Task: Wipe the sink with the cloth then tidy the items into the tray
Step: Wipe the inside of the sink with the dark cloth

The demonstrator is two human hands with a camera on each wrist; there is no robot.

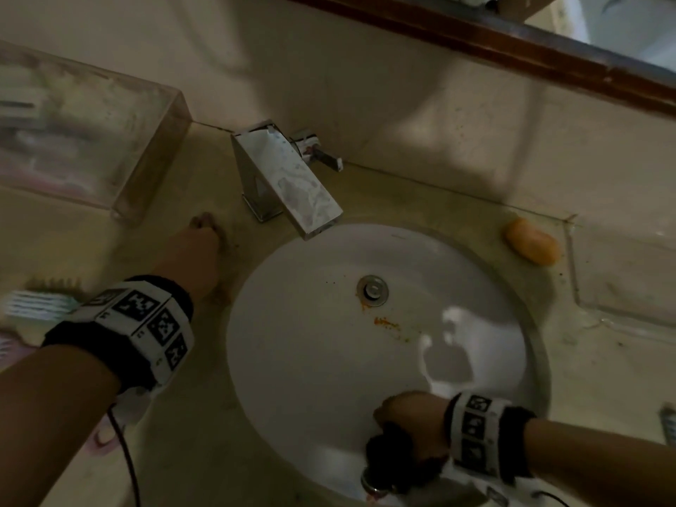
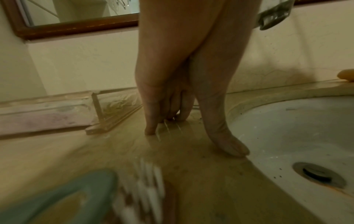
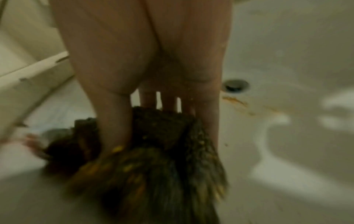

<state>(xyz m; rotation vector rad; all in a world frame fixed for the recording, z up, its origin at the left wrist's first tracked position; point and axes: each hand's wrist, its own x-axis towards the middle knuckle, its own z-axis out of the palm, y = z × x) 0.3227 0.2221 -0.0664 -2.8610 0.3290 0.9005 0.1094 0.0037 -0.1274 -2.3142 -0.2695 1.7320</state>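
The white round sink (image 1: pixel 314 378) has an orange stain (image 1: pixel 386 322) just below its drain (image 1: pixel 372 290). My right hand (image 1: pixel 398 418) is low in the front of the bowl and grips a dark, wet cloth (image 1: pixel 387 448). In the right wrist view the thumb (image 3: pixel 114 124) lies over the bunched cloth (image 3: pixel 162 144), which carries yellow specks, and the fingers are behind it. My left hand (image 1: pixel 210 250) rests on the counter left of the sink, its straight fingertips (image 2: pixel 151 130) pressing the wet surface. A clear tray (image 1: pixel 146 170) stands at the back left.
A chrome faucet (image 1: pixel 292 177) overhangs the sink's back rim. An orange soap bar (image 1: pixel 532 241) lies on the counter at the right. A teal and white striped item (image 1: pixel 36 305) lies left of my left wrist. A wood-framed mirror (image 1: pixel 512 49) runs along the wall.
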